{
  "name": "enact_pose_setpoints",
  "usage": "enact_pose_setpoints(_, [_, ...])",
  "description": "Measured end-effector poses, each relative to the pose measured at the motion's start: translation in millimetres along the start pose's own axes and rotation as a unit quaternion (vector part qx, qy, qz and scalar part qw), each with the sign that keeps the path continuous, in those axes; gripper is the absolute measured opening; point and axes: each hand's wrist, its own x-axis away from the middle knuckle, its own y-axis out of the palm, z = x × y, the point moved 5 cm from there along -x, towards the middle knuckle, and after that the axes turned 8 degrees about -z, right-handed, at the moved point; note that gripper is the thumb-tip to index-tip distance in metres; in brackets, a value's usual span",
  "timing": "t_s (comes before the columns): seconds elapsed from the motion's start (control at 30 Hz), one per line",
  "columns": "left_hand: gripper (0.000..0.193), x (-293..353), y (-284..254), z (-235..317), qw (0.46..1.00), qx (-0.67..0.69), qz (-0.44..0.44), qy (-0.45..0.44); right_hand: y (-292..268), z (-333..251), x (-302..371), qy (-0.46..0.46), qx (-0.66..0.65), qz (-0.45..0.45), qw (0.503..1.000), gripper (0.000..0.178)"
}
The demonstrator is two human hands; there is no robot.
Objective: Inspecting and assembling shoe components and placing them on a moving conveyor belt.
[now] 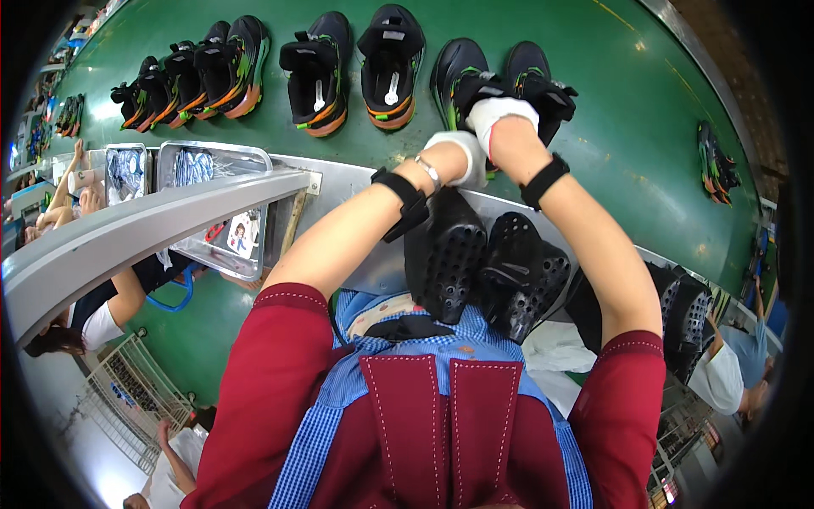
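Short dark red sleeves with white stitching, a blue and white checked apron with dark red stitched panels down the front, white glove on the left hand, white glove on the right hand, black band on each wrist, thin silver bracelet on the left wrist.

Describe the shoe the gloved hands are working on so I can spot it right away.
Start at the green conveyor belt and follow its row of black sports shoes with green and orange soles to the right. The last pair sits under the white-gloved right hand and left hand. The right-hand black shoe of that pair is the only one a hand touches.
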Motion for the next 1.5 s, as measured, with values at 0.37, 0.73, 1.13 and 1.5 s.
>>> enact_pose_setpoints(0.37, [0.040,-13,-5,17,0.995,-0.083,-0.031,-0.045,26,25,-26,0.027,0.000,0.035,0.999,0.019])
enact_pose_setpoints(0.73, [0.051,9,0,-2,0.992,-0.047,0.117,0.008,-87,-10,216,0.151,-0.282,-0.067,0.945,0.039])
enact_pose_setpoints(1.13, [0.046,46,14,59,0.977,-0.008,0.061,0.205,31,-7,345,0.368,-0.532,0.238,0.724,0.033])
enact_pose_setpoints(1.5, [0.028,-8,2,36,0.983,-0.155,-0.008,0.098,111,-29,404,0.284,-0.378,0.241,0.847,0.024])
